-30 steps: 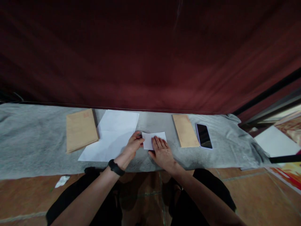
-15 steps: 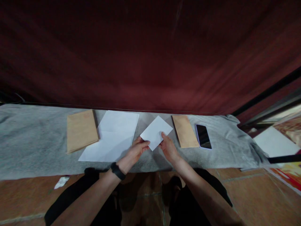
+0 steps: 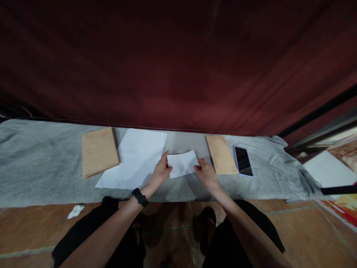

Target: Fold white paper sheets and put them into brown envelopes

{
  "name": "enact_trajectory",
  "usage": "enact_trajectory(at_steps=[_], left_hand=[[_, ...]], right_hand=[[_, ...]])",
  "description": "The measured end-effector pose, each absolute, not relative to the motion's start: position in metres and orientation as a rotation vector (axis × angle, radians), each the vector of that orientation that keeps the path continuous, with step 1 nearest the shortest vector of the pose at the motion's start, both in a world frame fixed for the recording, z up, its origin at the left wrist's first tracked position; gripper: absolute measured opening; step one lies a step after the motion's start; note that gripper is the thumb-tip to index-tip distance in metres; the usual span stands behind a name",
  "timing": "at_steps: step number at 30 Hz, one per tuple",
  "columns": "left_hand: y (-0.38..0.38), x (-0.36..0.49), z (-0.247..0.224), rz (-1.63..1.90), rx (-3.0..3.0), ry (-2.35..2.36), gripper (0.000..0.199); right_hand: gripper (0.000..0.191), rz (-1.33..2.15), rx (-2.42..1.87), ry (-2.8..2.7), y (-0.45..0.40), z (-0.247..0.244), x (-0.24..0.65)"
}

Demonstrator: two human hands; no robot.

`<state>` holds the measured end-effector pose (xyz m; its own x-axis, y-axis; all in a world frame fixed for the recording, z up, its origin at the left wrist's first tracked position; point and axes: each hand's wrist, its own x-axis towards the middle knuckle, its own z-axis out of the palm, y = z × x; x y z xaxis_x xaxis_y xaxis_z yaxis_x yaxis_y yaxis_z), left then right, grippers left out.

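Observation:
A small white paper point(image 3: 182, 164) is held up between my hands over the grey cloth. My left hand point(image 3: 161, 172), with a black band on its wrist, pinches the paper's left edge. At the right edge, the fingers of my right hand point(image 3: 205, 173) are closed on it. Large white sheets point(image 3: 135, 159) lie to the left, partly beneath a stack of brown envelopes point(image 3: 99, 152). One more brown envelope point(image 3: 222, 155) lies just right of my right hand.
A phone point(image 3: 243, 161) lies beside the right envelope. The grey cloth point(image 3: 50, 163) covers a long narrow surface against a dark red curtain point(image 3: 173, 74). A crumpled white scrap point(image 3: 76, 211) is on the tiled floor point(image 3: 25, 230).
The small paper has turned from a tilted diamond position to nearly level. My hands have moved apart to its left and right edges.

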<state>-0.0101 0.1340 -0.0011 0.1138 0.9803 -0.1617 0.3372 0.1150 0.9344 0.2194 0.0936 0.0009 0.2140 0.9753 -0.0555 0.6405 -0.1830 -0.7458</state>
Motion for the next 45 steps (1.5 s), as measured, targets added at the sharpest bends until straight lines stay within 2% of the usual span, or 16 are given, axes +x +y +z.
enact_trajectory(at_steps=[5,9,12,18,23,28,32,35,39,45], left_hand=[[0.135,-0.01,-0.004,0.784,1.535,1.509,0.084],[0.139,-0.011,-0.005,0.795,1.642,1.474,0.082],[0.144,-0.013,-0.005,0.756,1.696,1.467,0.084],[0.15,-0.014,-0.005,0.713,1.719,1.415,0.088],[0.153,-0.014,0.0,0.658,1.77,1.435,0.084],[0.139,-0.007,0.019,0.493,1.934,1.657,0.069],[0.105,0.014,0.02,0.565,2.227,1.799,0.052],[0.082,0.03,0.005,0.579,2.462,1.438,0.06],[0.071,0.033,-0.015,0.533,2.517,1.392,0.073],[0.082,0.018,-0.016,0.35,2.693,1.387,0.059]], right_hand=[[0.034,0.393,-2.244,-1.909,0.082,0.014,0.214],[0.027,0.252,-2.312,-1.977,0.077,0.02,0.214],[0.026,0.149,-2.203,-2.014,0.077,0.025,0.215],[0.043,0.173,-1.75,-2.182,0.077,0.021,0.201],[0.055,0.116,-1.685,-2.317,0.065,-0.004,0.185],[0.062,-0.013,-1.672,-2.353,0.057,-0.018,0.184],[0.056,-0.042,-1.668,-2.327,0.057,-0.02,0.183],[0.054,-0.051,-1.661,-2.345,0.058,-0.024,0.183],[0.055,-0.055,-1.736,-2.309,0.057,-0.029,0.183],[0.052,-0.026,-1.819,-2.156,0.06,-0.029,0.187]])
